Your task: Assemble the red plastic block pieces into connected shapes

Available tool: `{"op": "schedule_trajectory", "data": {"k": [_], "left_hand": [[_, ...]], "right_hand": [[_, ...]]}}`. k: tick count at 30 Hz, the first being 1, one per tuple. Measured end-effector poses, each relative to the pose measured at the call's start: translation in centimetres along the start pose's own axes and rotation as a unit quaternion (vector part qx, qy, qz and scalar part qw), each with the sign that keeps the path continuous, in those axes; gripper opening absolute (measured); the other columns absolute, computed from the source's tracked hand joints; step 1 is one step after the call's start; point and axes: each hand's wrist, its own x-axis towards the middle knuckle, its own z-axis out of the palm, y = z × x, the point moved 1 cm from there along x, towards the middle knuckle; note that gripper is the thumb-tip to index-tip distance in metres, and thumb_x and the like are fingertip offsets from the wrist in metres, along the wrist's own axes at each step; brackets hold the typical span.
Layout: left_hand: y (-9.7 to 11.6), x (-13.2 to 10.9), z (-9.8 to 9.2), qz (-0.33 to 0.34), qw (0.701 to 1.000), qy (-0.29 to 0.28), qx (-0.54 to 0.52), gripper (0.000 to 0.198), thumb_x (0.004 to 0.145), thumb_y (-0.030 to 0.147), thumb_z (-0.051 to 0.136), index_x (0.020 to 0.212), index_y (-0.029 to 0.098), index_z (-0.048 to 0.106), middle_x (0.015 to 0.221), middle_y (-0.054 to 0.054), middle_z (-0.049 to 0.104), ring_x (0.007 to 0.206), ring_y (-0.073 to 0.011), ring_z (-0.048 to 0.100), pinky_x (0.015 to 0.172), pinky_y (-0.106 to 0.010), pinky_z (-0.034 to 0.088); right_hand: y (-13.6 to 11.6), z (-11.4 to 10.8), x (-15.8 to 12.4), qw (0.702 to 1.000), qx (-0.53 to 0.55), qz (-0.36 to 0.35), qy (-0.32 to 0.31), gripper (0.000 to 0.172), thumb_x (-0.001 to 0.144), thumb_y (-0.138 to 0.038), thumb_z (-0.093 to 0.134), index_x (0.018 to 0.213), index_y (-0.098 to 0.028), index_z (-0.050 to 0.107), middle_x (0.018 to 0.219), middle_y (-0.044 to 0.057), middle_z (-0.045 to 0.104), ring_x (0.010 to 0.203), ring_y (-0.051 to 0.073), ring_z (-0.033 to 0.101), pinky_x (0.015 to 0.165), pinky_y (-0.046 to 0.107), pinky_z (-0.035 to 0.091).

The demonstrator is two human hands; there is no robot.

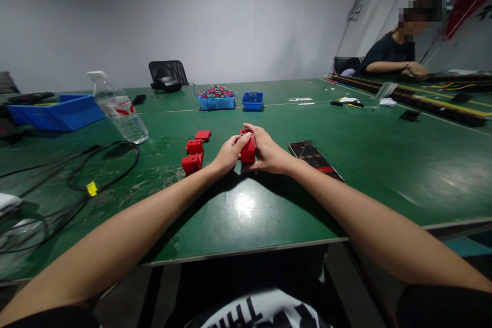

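Between my two hands, just above the green table [215, 210], is a red block [248, 149] with small dark openings. My left hand [229, 152] grips its left side, thumb across the upper part. My right hand [269, 152] wraps round its right side, fingers curled behind and below. Left of my hands stand several similar red blocks [192, 164] in a short row, the farthest one lying flatter. A phone [313, 158] showing a running timer lies right of my right hand. Both palms and some fingertips are hidden.
A tilted water bottle [121, 110], a large blue bin [57, 115] and black cables [96, 184] are at left. Farther back sit a blue tray of colourful small parts [217, 98] and a small blue box [252, 101]. Another person [400, 51] works at right.
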Motion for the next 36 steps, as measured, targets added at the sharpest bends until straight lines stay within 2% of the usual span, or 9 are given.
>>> {"op": "schedule_trajectory", "data": {"k": [3, 7, 12, 15, 19, 21, 24, 30, 36], "left_hand": [[0.0, -0.1, -0.1, 0.032, 0.999, 0.005, 0.042, 0.054, 0.081, 0.056, 0.066, 0.109, 0.009, 0.065, 0.106, -0.011, 0.072, 0.097, -0.0217, 0.066, 0.091, -0.033, 0.049], [0.1, -0.4, -0.1, 0.042, 0.992, 0.002, 0.119, 0.056, 0.089, 0.053, 0.056, 0.123, 0.009, 0.062, 0.114, -0.013, 0.072, 0.106, -0.0250, 0.066, 0.097, -0.036, 0.048], [0.2, -1.0, 0.0, 0.099, 0.966, -0.025, 0.240, 0.054, 0.098, 0.049, 0.039, 0.133, 0.012, 0.058, 0.135, -0.013, 0.064, 0.124, -0.0253, 0.060, 0.110, -0.037, 0.043], [0.1, -1.6, 0.3, 0.137, 0.920, -0.056, 0.362, 0.055, 0.098, 0.047, 0.040, 0.136, 0.010, 0.054, 0.138, -0.017, 0.061, 0.126, -0.0261, 0.058, 0.111, -0.040, 0.043], [0.0, -2.4, 0.7, 0.183, 0.808, -0.151, 0.539, 0.052, 0.092, 0.044, 0.054, 0.131, 0.009, 0.059, 0.139, -0.021, 0.058, 0.131, -0.0326, 0.055, 0.112, -0.048, 0.042], [0.2, -2.6, 0.7, 0.197, 0.779, -0.172, 0.570, 0.048, 0.094, 0.044, 0.053, 0.127, 0.010, 0.062, 0.140, -0.021, 0.059, 0.131, -0.0327, 0.055, 0.112, -0.048, 0.043], [0.4, -2.6, 0.6, 0.207, 0.777, -0.176, 0.568, 0.046, 0.095, 0.043, 0.051, 0.127, 0.011, 0.062, 0.139, -0.020, 0.060, 0.130, -0.0318, 0.056, 0.111, -0.048, 0.044], [0.2, -2.4, 0.5, 0.207, 0.779, -0.181, 0.563, 0.049, 0.095, 0.045, 0.050, 0.127, 0.010, 0.062, 0.139, -0.021, 0.059, 0.130, -0.0330, 0.056, 0.111, -0.048, 0.043], [0.2, -2.4, 0.5, 0.204, 0.782, -0.181, 0.561, 0.049, 0.094, 0.046, 0.049, 0.127, 0.011, 0.062, 0.139, -0.021, 0.059, 0.130, -0.0330, 0.055, 0.111, -0.048, 0.042]], "right_hand": [[-0.1, -0.1, 0.0, 1.000, -0.026, -0.006, 0.011, 0.104, 0.060, -0.037, 0.087, 0.146, -0.016, 0.032, 0.145, 0.022, 0.042, 0.137, 0.036, 0.041, 0.113, 0.055, 0.037], [-0.5, -0.4, 0.1, 0.998, -0.054, -0.016, 0.019, 0.085, 0.064, -0.028, 0.082, 0.137, -0.021, 0.039, 0.137, 0.017, 0.052, 0.126, 0.033, 0.052, 0.104, 0.051, 0.044], [0.0, -1.7, 0.5, 0.995, -0.076, 0.013, 0.056, 0.072, 0.064, -0.026, 0.079, 0.127, -0.020, 0.044, 0.127, 0.015, 0.058, 0.113, 0.030, 0.059, 0.097, 0.045, 0.047], [1.2, -3.2, 0.6, 0.988, -0.089, 0.082, 0.093, 0.069, 0.063, -0.025, 0.078, 0.122, -0.019, 0.044, 0.119, 0.013, 0.062, 0.105, 0.028, 0.062, 0.090, 0.041, 0.049], [3.0, -5.1, 0.5, 0.963, -0.108, 0.206, 0.136, 0.076, 0.057, -0.036, 0.084, 0.121, -0.020, 0.045, 0.108, 0.010, 0.066, 0.092, 0.027, 0.065, 0.083, 0.039, 0.050], [3.8, -5.8, 0.4, 0.949, -0.115, 0.252, 0.148, 0.078, 0.055, -0.038, 0.085, 0.121, -0.020, 0.046, 0.106, 0.010, 0.067, 0.091, 0.027, 0.066, 0.082, 0.039, 0.051], [4.9, -6.6, 0.1, 0.935, -0.126, 0.289, 0.164, 0.082, 0.054, -0.043, 0.086, 0.122, -0.018, 0.047, 0.109, 0.013, 0.067, 0.095, 0.030, 0.066, 0.084, 0.040, 0.051], [6.9, -7.5, -0.6, 0.921, -0.152, 0.308, 0.183, 0.081, 0.054, -0.046, 0.087, 0.120, -0.019, 0.050, 0.110, 0.014, 0.068, 0.098, 0.032, 0.066, 0.087, 0.044, 0.052], [7.9, -7.5, -1.0, 0.919, -0.172, 0.336, 0.115, 0.078, 0.056, -0.049, 0.086, 0.119, -0.017, 0.053, 0.108, 0.015, 0.069, 0.099, 0.032, 0.067, 0.088, 0.045, 0.053]]}}
